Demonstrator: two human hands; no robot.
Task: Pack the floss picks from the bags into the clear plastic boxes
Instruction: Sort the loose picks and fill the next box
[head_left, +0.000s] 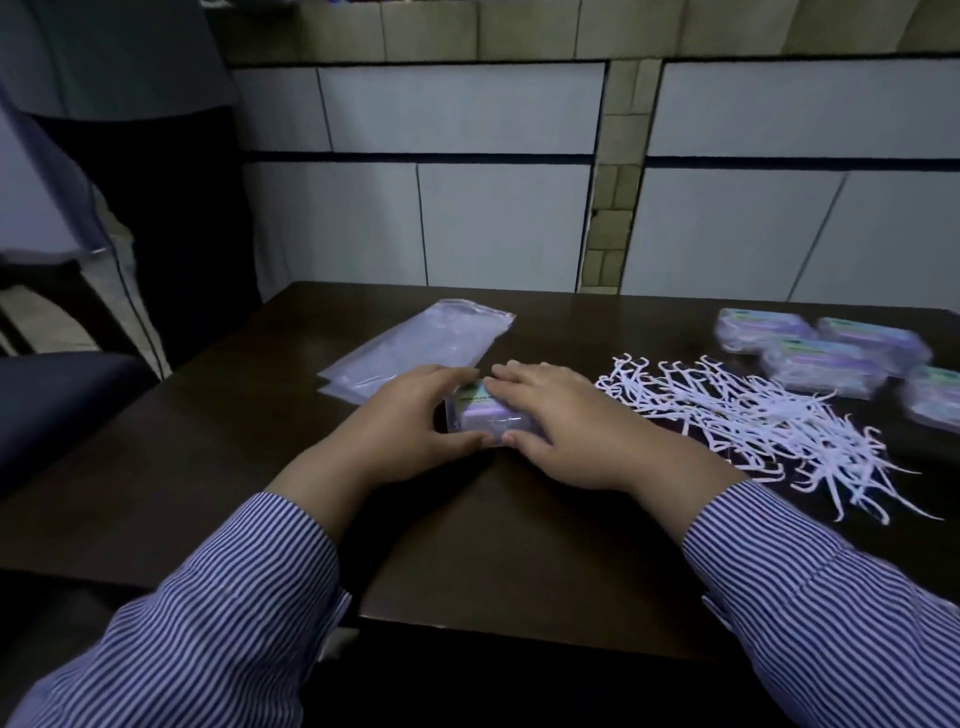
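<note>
Head view, both hands (415, 415) (566, 421) gripping box (483, 415), table (493, 545) edge near

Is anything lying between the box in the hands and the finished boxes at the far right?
Yes. The loose floss picks are spread across the table between the box held by both hands and the finished boxes. The left hand and right hand grip it.

On the surface (467, 519), dead centre: one clear plastic box (480, 415), left hand (415, 421) at its left side, right hand (566, 426) at its right. Behind-left, touching nothing: flat bags (415, 343). Just right of the right hand: loose floss picks (753, 415). Behind those, far right: four packed boxes (826, 358), clustered close.
</note>
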